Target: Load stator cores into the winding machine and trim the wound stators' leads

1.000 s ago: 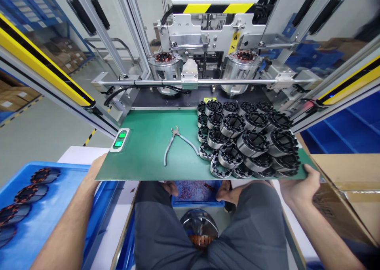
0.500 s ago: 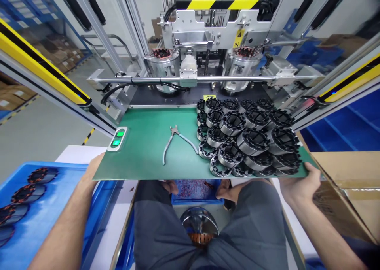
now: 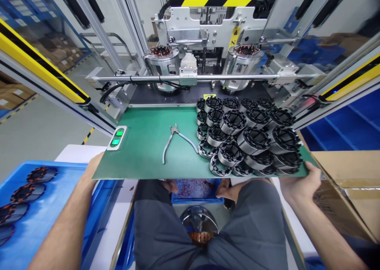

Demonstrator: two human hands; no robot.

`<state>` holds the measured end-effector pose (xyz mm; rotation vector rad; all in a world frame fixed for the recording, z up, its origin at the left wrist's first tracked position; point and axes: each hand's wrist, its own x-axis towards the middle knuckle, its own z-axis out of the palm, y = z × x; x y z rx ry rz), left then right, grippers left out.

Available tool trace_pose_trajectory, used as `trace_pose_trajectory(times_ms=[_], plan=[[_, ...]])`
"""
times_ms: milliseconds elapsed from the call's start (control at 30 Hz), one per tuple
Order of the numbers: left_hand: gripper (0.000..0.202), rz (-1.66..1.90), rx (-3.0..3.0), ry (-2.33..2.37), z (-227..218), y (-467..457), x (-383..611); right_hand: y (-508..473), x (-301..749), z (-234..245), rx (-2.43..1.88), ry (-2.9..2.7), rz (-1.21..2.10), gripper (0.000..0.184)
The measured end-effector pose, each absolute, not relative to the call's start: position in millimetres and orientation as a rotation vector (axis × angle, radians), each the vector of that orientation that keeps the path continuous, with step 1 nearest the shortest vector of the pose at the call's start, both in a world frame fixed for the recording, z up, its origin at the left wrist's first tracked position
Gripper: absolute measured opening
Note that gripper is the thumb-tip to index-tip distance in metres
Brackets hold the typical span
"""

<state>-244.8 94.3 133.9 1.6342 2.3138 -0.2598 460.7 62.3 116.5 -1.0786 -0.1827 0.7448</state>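
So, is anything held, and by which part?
The green worktop, by its near right corner, in the right grip; whether the left grip holds is hidden.

"How are the arms set?"
"Spread wide. The left forearm (image 3: pixel 63 218) slants up from the bottom left of the frame, the right forearm (image 3: pixel 329 230) from the bottom right, both bare."
"And the hands?"
"The left hand (image 3: pixel 94 168) is left of centre, fingers hidden, so I can't tell their bend. The right hand (image 3: pixel 301 187) is right of centre, its thumb (image 3: pixel 312 169) uppermost."
"Legs?"
"The left thigh (image 3: pixel 158 222) and right thigh (image 3: pixel 252 218) sit apart, lower middle."
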Motion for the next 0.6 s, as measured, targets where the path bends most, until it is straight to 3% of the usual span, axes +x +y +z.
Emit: trace_pose_trajectory(times_ms=[600], plan=[[0.055, -0.231, 1.670, 2.294, 126, 94, -255, 63, 464, 119, -1.024, -0.128, 0.781, 0.017]])
